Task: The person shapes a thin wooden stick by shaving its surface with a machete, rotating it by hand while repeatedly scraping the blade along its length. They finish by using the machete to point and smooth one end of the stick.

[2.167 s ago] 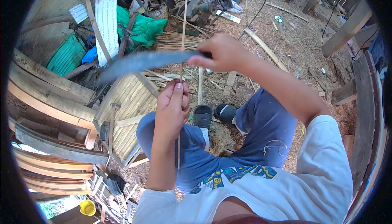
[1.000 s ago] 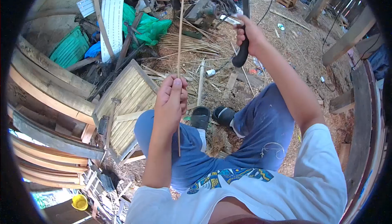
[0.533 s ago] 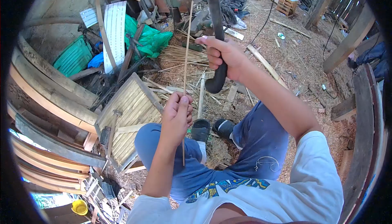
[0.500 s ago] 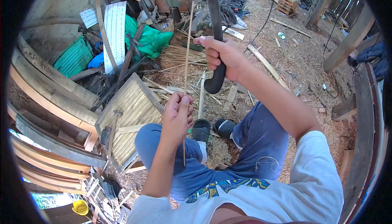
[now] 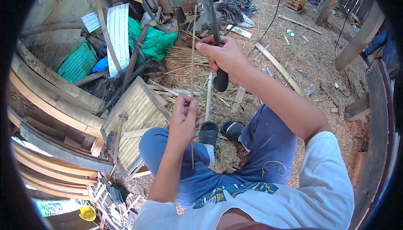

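Note:
My left hand [image 5: 184,116] is closed around a thin bamboo stick [image 5: 193,70], which stands nearly upright, its lower end hanging in front of my knee. In my right hand [image 5: 226,57] is the black hooked handle of a machete [image 5: 209,14]. The long dark blade points up and away, just right of the stick's upper part. My right thumb tip reaches the stick beside the blade's base. Beyond my hands, a bundle of similar thin sticks [image 5: 187,56] lies on the ground.
A slatted wooden panel [image 5: 138,125] with a hammer [image 5: 119,133] on it lies left of my knees. Green plastic sheeting [image 5: 157,41], a green crate [image 5: 77,62] and curved boards [image 5: 58,98] fill the left side. Wooden posts [image 5: 363,41] stand at right; wood shavings cover the ground.
My right hand has come down and slightly left, with the machete tilting further away. The right thumb has moved in against the stick. My left hand has barely moved.

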Motion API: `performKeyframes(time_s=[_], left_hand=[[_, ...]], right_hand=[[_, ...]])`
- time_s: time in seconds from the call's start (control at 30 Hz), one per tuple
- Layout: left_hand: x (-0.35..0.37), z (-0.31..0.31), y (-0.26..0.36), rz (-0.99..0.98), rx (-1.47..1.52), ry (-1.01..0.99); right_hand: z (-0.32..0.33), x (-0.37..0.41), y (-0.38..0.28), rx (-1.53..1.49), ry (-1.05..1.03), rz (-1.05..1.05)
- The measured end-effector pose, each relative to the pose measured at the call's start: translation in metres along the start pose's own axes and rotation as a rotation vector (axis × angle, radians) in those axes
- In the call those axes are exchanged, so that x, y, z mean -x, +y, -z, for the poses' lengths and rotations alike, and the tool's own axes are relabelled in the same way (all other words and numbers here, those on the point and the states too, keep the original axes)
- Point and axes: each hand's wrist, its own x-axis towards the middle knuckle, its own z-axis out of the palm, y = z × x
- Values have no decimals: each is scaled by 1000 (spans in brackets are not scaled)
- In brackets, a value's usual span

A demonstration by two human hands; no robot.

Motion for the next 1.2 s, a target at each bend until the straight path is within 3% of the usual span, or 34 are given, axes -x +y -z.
performKeyframes(time_s=[0.5, 0.7, 0.97, 1.2], left_hand=[[-1, -4, -5, 3, -112, -22], [-13, 7, 1, -262, -278, 159], [-41, 19, 94, -509, -331, 122], [-61, 13, 93, -619, -273, 132]], right_hand=[[10, 4, -3, -78, -15, -48], [13, 6, -7, -69, -28, -44], [10, 11, -6, 185, -103, 5], [3, 21, 1, 423, -189, 96]])
